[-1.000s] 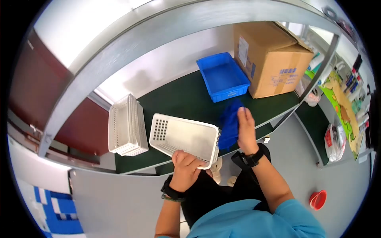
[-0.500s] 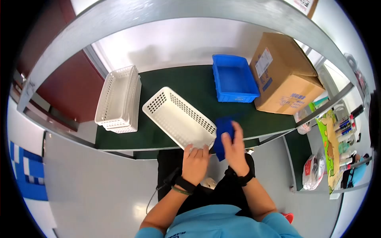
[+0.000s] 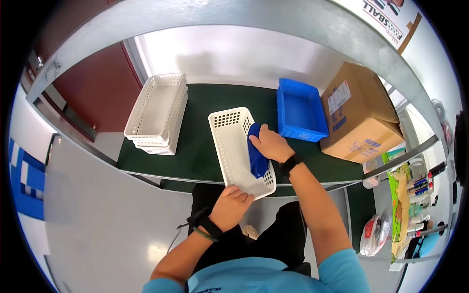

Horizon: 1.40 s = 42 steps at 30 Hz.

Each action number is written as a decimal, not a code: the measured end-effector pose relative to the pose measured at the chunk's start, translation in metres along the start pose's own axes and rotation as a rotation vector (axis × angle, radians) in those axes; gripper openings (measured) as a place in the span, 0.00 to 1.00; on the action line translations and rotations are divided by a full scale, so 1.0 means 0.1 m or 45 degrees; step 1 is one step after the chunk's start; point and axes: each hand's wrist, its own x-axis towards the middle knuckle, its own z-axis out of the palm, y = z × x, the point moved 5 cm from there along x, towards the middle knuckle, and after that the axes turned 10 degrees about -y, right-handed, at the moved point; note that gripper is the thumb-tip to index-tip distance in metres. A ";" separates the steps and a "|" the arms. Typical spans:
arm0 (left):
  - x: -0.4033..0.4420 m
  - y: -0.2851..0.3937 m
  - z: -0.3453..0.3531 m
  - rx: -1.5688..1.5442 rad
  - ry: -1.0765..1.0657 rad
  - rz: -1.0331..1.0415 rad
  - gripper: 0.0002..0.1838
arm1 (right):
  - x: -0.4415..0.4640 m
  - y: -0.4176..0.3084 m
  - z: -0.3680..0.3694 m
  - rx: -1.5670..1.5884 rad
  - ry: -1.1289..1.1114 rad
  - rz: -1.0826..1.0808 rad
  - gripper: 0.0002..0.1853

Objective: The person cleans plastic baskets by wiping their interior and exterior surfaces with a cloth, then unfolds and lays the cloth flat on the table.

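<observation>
A white perforated plastic basket [image 3: 231, 151] lies at an angle over the front edge of the dark green table. My left hand [image 3: 231, 206] grips its near rim, fingers curled over the edge. In my right hand [image 3: 271, 144] is a blue cloth [image 3: 256, 158], pressed against the inside of the basket's right wall. The fingers are closed on the cloth's upper part, while its lower end hangs down toward the basket floor. Part of the right wall is hidden behind the cloth and hand.
Nested white baskets [image 3: 159, 110] are stacked at the left of the table [image 3: 198, 115]. A blue tray [image 3: 300, 110] stands at the back right beside a cardboard box [image 3: 359, 115]. A metal frame bar [image 3: 220, 13] arches overhead. Bottles and markers [image 3: 422, 188] line a shelf at far right.
My right hand has carried the blue cloth from beside the basket to its inner right wall. The basket has turned more upright in view, and my left hand still holds its near rim.
</observation>
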 end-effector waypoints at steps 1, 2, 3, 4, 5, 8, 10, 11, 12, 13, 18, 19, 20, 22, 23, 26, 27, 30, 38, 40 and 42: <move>0.00 -0.04 -0.02 0.083 -0.038 -0.044 0.10 | 0.00 -0.03 0.01 0.044 0.027 -0.012 0.23; 0.00 -0.05 -0.04 0.162 -0.077 -0.091 0.09 | -0.02 -0.06 0.02 0.089 0.050 -0.024 0.24; 0.01 -0.05 -0.08 0.136 -0.075 -0.108 0.09 | -0.06 -0.05 0.05 0.099 0.026 0.033 0.25; 0.02 -0.04 -0.10 0.138 -0.060 -0.120 0.09 | -0.09 -0.07 0.06 0.113 0.051 0.050 0.25; 0.05 -0.02 -0.08 0.163 -0.098 -0.172 0.10 | -0.17 -0.10 0.06 0.092 0.039 0.042 0.25; 0.08 0.00 -0.07 0.186 -0.155 -0.249 0.16 | -0.51 -0.14 0.06 0.061 0.010 0.015 0.28; 0.11 -0.03 -0.06 0.185 -0.164 -0.278 0.20 | -0.76 -0.17 0.06 0.026 -0.047 0.077 0.30; 0.10 -0.09 -0.03 0.252 -0.220 -0.319 0.24 | -0.87 -0.15 0.09 0.053 -0.049 0.105 0.34; 0.10 -0.15 -0.01 0.323 -0.275 -0.359 0.28 | -0.97 -0.14 0.12 0.080 -0.048 0.131 0.39; 0.12 -0.19 -0.02 0.360 -0.352 -0.375 0.31 | -1.06 -0.13 0.13 0.077 0.017 0.140 0.35; 0.19 -0.29 0.20 0.485 -0.468 -0.389 0.28 | -1.20 0.36 0.44 0.420 0.538 -0.302 0.23; 0.20 -0.32 0.22 0.523 -0.454 -0.389 0.27 | -1.30 0.40 0.35 0.963 0.517 -0.050 0.21; 0.20 -0.33 0.23 0.561 -0.440 -0.392 0.26 | -1.40 0.44 0.36 1.497 0.474 0.216 0.20; 0.22 -0.33 0.22 0.550 -0.443 -0.387 0.25 | -1.51 0.50 0.25 1.726 0.638 0.165 0.17; 0.24 -0.34 0.22 0.546 -0.440 -0.379 0.25 | -1.58 0.54 0.23 1.796 0.684 0.210 0.16; 0.26 -0.35 0.24 0.534 -0.429 -0.382 0.25 | -1.64 0.66 0.19 1.869 0.835 0.203 0.15; 0.26 -0.34 0.24 0.529 -0.432 -0.376 0.25 | -1.65 0.71 0.16 1.872 0.932 0.148 0.16; 0.27 -0.32 0.19 0.544 -0.456 -0.358 0.25 | -1.66 0.86 0.13 1.712 1.109 0.161 0.18; 0.29 -0.31 0.17 0.436 -0.327 -0.349 0.23 | -1.44 0.58 0.31 1.318 0.960 -0.015 0.19; 0.32 -0.29 0.19 0.428 -0.342 -0.365 0.22 | -1.42 0.31 0.61 1.649 0.501 0.111 0.20; 0.30 -0.31 0.20 0.421 -0.362 -0.387 0.21 | -1.36 0.28 0.68 1.767 0.446 0.074 0.21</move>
